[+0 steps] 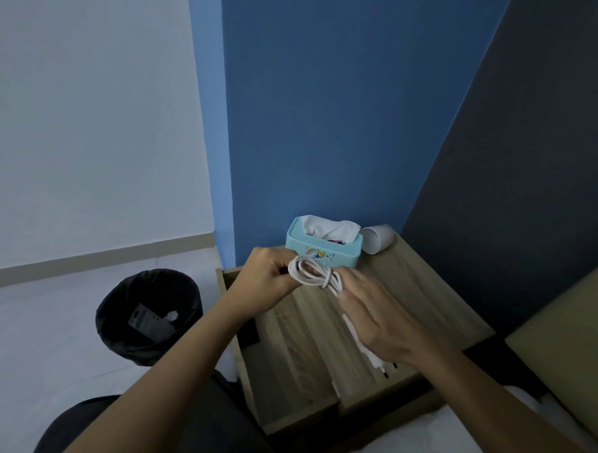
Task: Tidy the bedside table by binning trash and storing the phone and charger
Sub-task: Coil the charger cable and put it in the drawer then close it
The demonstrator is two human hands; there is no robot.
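Note:
Both hands hold a white charger cable (314, 273) coiled into loops above the wooden bedside table (435, 300). My left hand (268, 276) grips the left end of the coil. My right hand (379, 315) pinches the right side, fingers spread. A strand runs down under my right hand to the white plug (375, 361), which hangs over the table's front. A black bin (146, 317) on the floor to the left holds a grey packet and a white scrap. A dark object (250, 333), partly hidden by my left forearm, lies in the open drawer on the table's left side.
A teal tissue box (324, 244) with white tissue stands at the table's back edge. Beside it a white cup (376, 240) lies tipped on its side. A blue wall rises behind, a bed with a headboard (559, 357) is on the right, and pale floor on the left.

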